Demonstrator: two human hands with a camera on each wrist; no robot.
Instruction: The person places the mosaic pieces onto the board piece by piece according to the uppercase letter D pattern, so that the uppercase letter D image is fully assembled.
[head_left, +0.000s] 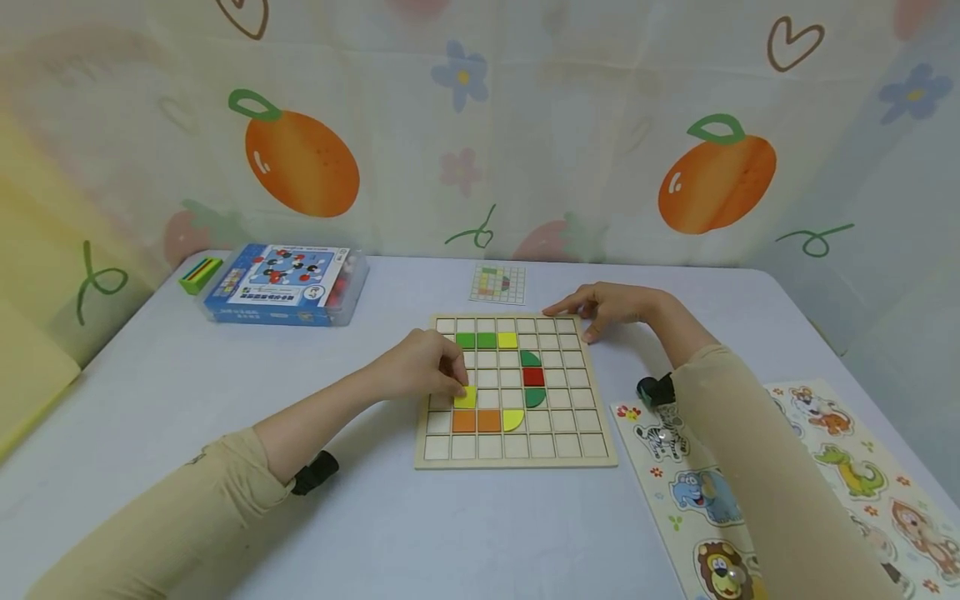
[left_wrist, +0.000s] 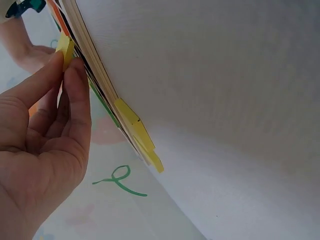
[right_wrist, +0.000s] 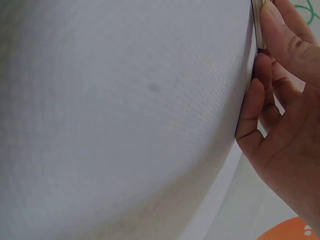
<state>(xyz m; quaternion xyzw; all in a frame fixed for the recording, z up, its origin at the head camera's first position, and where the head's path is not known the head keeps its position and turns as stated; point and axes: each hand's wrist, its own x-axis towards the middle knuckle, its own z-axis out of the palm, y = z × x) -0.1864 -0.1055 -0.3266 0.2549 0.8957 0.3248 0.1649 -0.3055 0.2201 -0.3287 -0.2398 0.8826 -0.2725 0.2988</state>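
Observation:
A wooden grid board lies flat on the white table. My left hand reaches over its left side and pinches a yellow square tile between thumb and fingers, just above the orange tiles. The left wrist view shows this yellow tile at the fingertips, tilted to the camera. My right hand holds the board's far right corner, forefinger along the far edge and thumb at the right side. Elsewhere on the grid are green squares, another yellow square, a red square, green quarter-rounds and a yellow quarter-round.
Behind the board lies a small pattern card with a coloured grid. A blue boxed set and a green striped block stand at the back left. An animal puzzle board lies at the right, partly under my right sleeve.

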